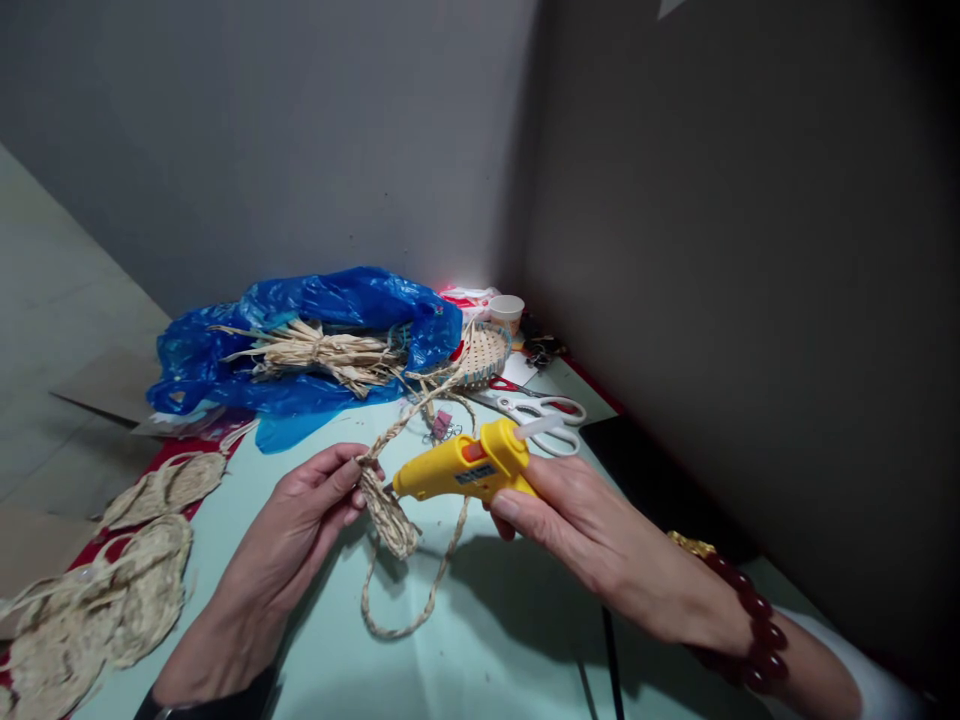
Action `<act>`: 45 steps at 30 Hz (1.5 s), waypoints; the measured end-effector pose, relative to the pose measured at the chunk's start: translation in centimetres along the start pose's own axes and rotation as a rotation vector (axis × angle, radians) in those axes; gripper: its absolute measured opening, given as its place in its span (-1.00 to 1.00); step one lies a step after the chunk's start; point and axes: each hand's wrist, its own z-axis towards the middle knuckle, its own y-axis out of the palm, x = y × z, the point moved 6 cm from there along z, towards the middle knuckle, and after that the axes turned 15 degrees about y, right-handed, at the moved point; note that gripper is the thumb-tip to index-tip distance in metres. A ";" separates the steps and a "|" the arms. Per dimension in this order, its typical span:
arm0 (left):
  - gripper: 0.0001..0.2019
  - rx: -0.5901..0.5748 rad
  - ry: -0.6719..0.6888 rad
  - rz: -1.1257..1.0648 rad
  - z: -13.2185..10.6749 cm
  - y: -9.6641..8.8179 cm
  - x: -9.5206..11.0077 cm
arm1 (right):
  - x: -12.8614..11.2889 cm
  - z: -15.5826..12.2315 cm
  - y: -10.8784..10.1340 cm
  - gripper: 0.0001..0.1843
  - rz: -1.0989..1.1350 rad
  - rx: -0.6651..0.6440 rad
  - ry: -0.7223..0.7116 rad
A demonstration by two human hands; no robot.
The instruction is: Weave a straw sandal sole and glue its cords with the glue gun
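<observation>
My left hand [300,525] pinches a small woven straw piece [386,512] above the pale green table [480,640]. A braided straw cord [420,600] trails from that piece in a loop and runs back toward the far bundle. My right hand [570,525] grips a yellow hot glue gun [465,468], its nozzle touching the straw piece near my left fingertips. A white glue stick pokes out of the gun's back end. A dark red bead bracelet [739,625] circles my right wrist.
Finished woven straw sandals [112,590] lie at the left on a red mat. Behind are a blue plastic bag [315,320] holding a straw bundle [315,355], a small woven basket [484,352], white-handled scissors [544,415], a paper cup [506,310] and a binder clip [441,425]. Grey walls close the corner.
</observation>
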 end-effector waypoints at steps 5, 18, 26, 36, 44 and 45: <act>-0.80 0.006 0.005 -0.006 -0.2 -0.1 0.1 | 0.1 0.0 0.1 -0.58 0.007 -0.009 0.011; -0.80 0.017 0.010 -0.009 0.0 -0.1 0.2 | 0.0 -0.1 0.0 -0.58 -0.014 -0.006 0.000; -0.85 0.026 0.001 -0.012 0.0 0.2 0.3 | 0.1 -0.1 0.0 -0.59 0.006 0.001 0.000; -0.79 0.046 -0.003 -0.006 -0.1 0.0 0.4 | 0.4 -0.1 0.2 -0.57 -0.028 -0.018 0.016; -0.65 0.027 -0.016 0.004 -0.3 0.3 0.2 | 0.1 -0.2 0.0 -0.59 0.009 -0.007 -0.018; -0.64 0.024 -0.017 0.004 -0.3 0.3 0.1 | 0.0 -0.1 0.0 -0.59 0.013 -0.007 -0.020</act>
